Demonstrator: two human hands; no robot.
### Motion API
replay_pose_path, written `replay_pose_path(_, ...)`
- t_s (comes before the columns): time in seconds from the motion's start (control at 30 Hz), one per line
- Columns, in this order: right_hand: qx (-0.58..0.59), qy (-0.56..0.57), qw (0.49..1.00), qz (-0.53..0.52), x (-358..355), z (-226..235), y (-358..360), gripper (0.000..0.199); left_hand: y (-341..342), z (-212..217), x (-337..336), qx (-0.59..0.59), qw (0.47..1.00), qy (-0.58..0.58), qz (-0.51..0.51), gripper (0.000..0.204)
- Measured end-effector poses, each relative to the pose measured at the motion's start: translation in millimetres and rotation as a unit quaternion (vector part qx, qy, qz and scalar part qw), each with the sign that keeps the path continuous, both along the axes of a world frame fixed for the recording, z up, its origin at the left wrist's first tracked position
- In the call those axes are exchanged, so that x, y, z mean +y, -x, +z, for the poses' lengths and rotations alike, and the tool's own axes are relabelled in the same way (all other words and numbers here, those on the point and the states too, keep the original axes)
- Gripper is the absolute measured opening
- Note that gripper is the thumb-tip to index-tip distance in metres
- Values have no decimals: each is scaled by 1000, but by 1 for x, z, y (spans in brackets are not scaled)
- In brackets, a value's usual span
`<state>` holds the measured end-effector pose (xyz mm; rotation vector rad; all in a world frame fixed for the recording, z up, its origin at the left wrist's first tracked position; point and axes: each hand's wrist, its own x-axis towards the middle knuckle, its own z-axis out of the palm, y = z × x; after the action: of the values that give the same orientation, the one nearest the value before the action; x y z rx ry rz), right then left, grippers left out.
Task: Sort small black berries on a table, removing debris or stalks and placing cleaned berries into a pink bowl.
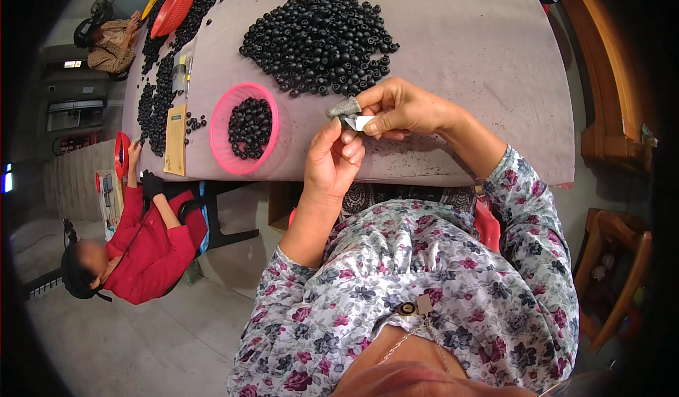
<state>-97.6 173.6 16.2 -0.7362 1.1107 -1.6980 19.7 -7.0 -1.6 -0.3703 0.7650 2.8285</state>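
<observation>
My right hand [404, 109] is closed on a small blade with a white wrapped grip [363, 123]. A worn grey finger cover [345, 107] sits on its index finger. My left hand [331, 160] meets it from below, thumb and fingers pinched around a small dark piece, mostly hidden, at the blade's tip. Just beyond both hands, a large heap of small black bead-like parts [322, 40] with holes lies on the cloth-covered table [481, 50]. To the left of my left hand, a pink plastic basket [219, 130] contains more black parts [250, 128].
Dark crumbs [414, 164] are scattered along the near table edge. At left lie a brown card [175, 139], more black parts [157, 107] and a red basket [173, 8]. A co-worker in red [159, 255] sits at left; another person [113, 43] is farther back. Wooden furniture [612, 79] stands right.
</observation>
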Motion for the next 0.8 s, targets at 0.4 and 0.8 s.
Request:
replay_pose_path(0.4, -18, 15, 1000, 14, 1, 0, 3, 36, 3, 2, 1, 7, 1000, -11, -9, 26)
replay_pose_path(0.8, -1, -2, 1000, 12, 1, 3, 2, 39, 4, 2, 1, -17, 999, -30, -6, 23)
